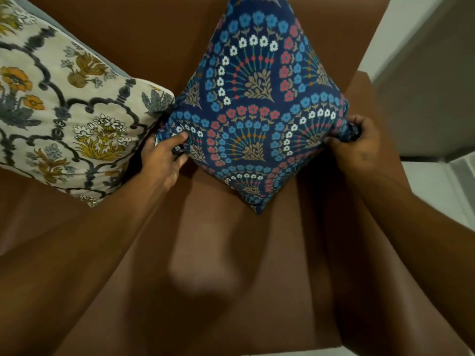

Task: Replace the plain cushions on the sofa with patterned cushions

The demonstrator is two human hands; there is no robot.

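Observation:
A navy cushion (257,104) printed with blue, red and white flower fans stands on one corner on the brown sofa (231,265), leaning against the backrest. My left hand (164,158) pinches its left corner. The right corner is bunched inside the closed fingers of my right hand (357,142). To the left, a cream cushion (64,116) with yellow and grey flowers lies against the backrest, its corner touching the navy one. A grey plain edge (51,21) shows behind the cream cushion.
The sofa's right armrest (365,98) runs just beyond my right hand. White wall and pale floor (437,191) lie to the right of the sofa. The brown seat stretches bare below the navy cushion.

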